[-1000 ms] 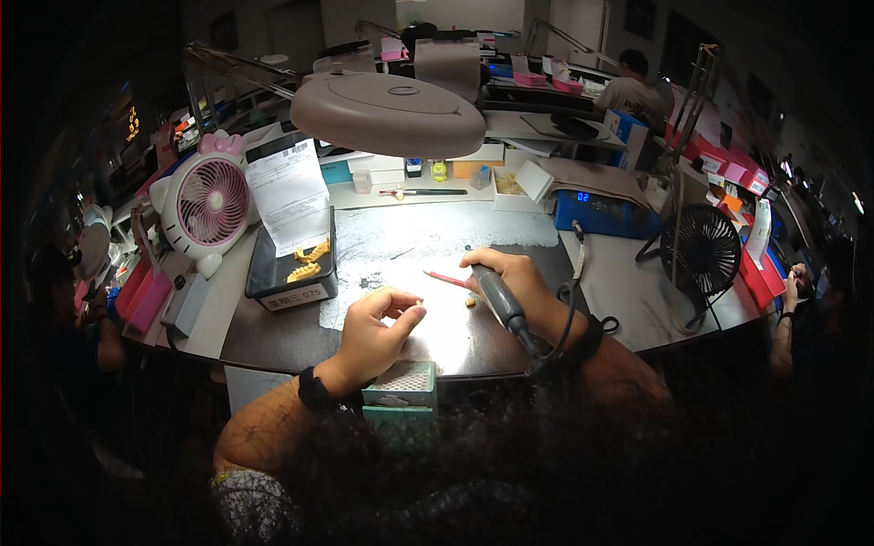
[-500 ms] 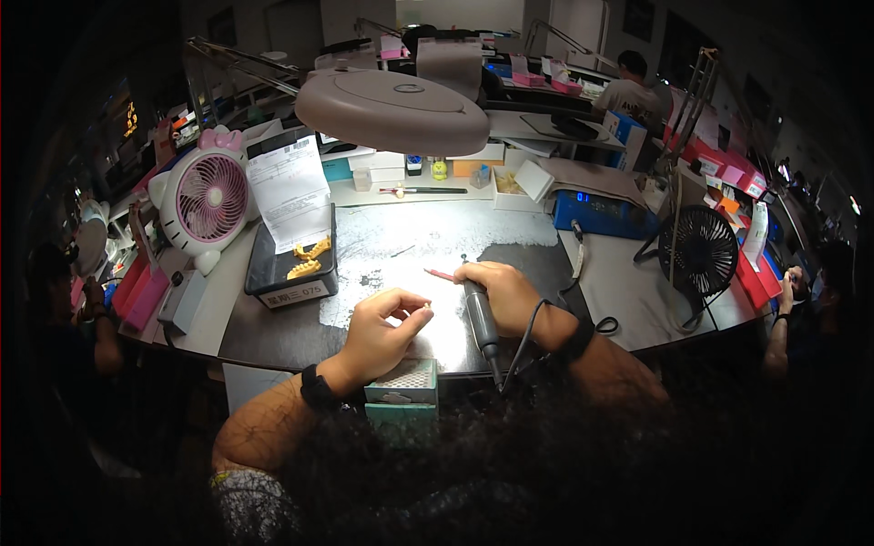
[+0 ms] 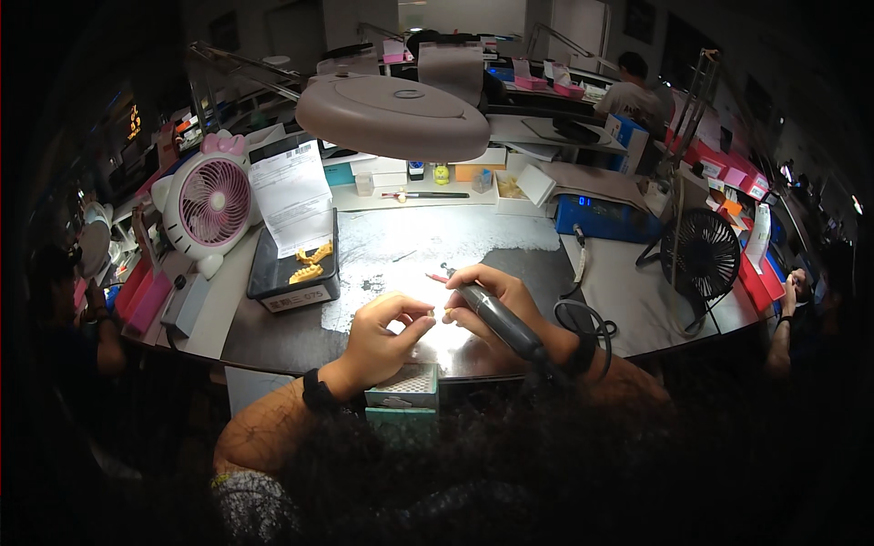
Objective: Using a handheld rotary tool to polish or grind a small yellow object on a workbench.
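Observation:
My right hand (image 3: 510,296) is closed around a dark grey rotary handpiece (image 3: 503,323), which slants with its thin tip toward the far left. A slim red stick, perhaps a pencil (image 3: 435,278), juts out from the same fingers. Facing it across a narrow gap, my left hand (image 3: 381,338) pinches thumb and forefinger together. Something tiny and pale sits at the fingertips, too small to name. Both hands are over the brightly lit dark bench mat (image 3: 273,341). Below my left hand stands a small green box with a white perforated top (image 3: 402,387).
A black bin (image 3: 296,293) at left holds yellow dental models (image 3: 309,273) and a printed sheet (image 3: 291,196). A lamp (image 3: 391,114) hangs overhead. A white-pink fan (image 3: 214,205), black fan (image 3: 701,255) and blue control box (image 3: 605,218) with cord flank the bench. People sit nearby.
My right hand has turned the handpiece from nearly upright to a slant, and its fingers have come close to my left fingertips. The cord has shifted right. My left hand has barely moved.

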Tool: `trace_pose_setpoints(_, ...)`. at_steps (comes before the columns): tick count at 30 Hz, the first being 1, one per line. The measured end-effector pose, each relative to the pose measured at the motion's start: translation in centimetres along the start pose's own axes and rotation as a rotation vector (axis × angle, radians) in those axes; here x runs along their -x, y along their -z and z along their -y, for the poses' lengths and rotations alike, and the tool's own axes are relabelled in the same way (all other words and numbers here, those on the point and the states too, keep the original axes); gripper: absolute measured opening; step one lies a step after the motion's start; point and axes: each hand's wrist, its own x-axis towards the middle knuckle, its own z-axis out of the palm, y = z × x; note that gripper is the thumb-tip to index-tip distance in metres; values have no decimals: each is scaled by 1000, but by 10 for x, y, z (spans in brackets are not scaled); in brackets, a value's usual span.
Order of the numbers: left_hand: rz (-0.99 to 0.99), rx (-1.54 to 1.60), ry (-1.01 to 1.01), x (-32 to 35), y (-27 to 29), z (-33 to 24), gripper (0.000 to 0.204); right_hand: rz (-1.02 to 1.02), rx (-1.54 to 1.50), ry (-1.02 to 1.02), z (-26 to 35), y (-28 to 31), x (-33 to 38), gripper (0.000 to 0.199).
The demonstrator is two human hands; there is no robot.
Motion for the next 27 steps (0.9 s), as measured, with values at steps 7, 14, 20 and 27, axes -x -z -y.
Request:
trace_pose_setpoints(7, 10, -16, -100, -1, 2, 0, 16, -13, -62, -38, 3, -10, 5, 39)
trace_pose_setpoints(14, 35, -29, -159, -1, 2, 4, 17, -15, -30, 5, 0, -12, 6, 41)
trace_pose_setpoints(20, 45, -61, -195, -1, 3, 6, 15, -58, 53, 66, 1, -16, 9, 38)
trace_pose_setpoints(27, 96, -107, -178, -1, 6, 0, 12, -26, 271, 399, -8, -9, 3, 31)
